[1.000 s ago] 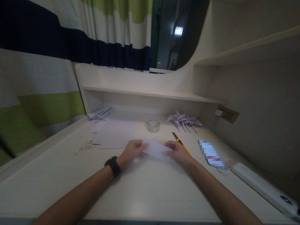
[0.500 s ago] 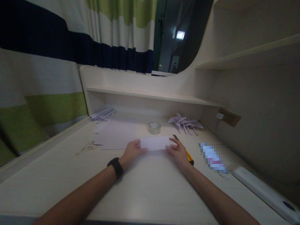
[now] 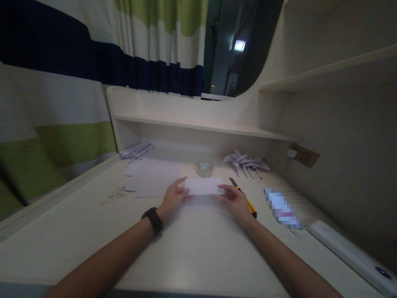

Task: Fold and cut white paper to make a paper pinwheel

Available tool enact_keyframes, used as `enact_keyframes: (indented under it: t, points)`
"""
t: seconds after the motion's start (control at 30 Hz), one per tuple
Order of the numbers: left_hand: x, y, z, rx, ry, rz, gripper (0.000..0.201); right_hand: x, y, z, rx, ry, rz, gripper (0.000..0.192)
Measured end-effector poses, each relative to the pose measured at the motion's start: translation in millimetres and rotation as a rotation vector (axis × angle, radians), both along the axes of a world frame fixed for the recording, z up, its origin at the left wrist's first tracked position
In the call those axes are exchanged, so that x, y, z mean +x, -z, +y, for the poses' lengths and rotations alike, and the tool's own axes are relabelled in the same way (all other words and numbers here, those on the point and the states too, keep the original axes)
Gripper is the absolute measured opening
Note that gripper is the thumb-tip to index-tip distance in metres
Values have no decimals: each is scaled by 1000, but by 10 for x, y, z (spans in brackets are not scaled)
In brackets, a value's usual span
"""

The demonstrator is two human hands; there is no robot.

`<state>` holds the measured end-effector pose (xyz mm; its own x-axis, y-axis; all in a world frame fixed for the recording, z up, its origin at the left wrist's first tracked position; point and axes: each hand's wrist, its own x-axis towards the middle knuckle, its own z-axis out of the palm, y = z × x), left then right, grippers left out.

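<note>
A small white rectangular piece of paper point(image 3: 203, 186) is stretched level between my two hands, over the middle of the desk. My left hand point(image 3: 173, 197), with a black watch on its wrist, pinches the paper's left end. Its right end is gripped by the fingers of my right hand point(image 3: 235, 199). A yellow and black utility knife point(image 3: 251, 207) lies partly hidden behind my right hand. Just beyond the paper stands a roll of clear tape point(image 3: 205, 168). Large white sheets point(image 3: 155, 174) lie flat to the left of it.
Folded paper pinwheels point(image 3: 246, 161) are heaped at the back right. Rolled paper sticks point(image 3: 136, 151) lie at the back left, with small thin pieces point(image 3: 117, 194) nearer. On the right are a blurred-out phone point(image 3: 282, 208) and a long white device point(image 3: 352, 252). A low shelf point(image 3: 197, 128) spans the back.
The paper has risen slightly and shifted a little left. My fingers have changed their hold at both of its ends. Things on the desk stay where they were.
</note>
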<state>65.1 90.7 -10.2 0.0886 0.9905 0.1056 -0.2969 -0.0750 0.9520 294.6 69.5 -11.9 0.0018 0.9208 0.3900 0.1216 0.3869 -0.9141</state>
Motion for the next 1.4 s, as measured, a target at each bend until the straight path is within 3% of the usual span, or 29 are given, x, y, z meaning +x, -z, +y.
enact_keyframes:
  t: [0.2, 0.4, 0.67, 0.93, 1.2, 1.4]
  points:
    - [-8, -15, -8, 29, 89, 14, 74, -37, 2, -9, -87, 105, -133, 27]
    - [-13, -68, -48, 229, 106, 311, 43, -33, -36, -22, -210, -7, 61, 35]
    - [11, 12, -12, 254, 87, 484, 35, 3, 17, 12, -290, -55, 229, 33]
    - [36, -37, -70, 242, 124, 485, 36, -35, -132, -62, -347, -88, 364, 65]
    - [20, -4, -60, 282, 151, 495, 29, -10, -29, -18, -305, -138, 387, 33]
    - [-5, -96, -115, 335, 125, 439, 25, -17, -15, -22, -376, -98, 447, 28]
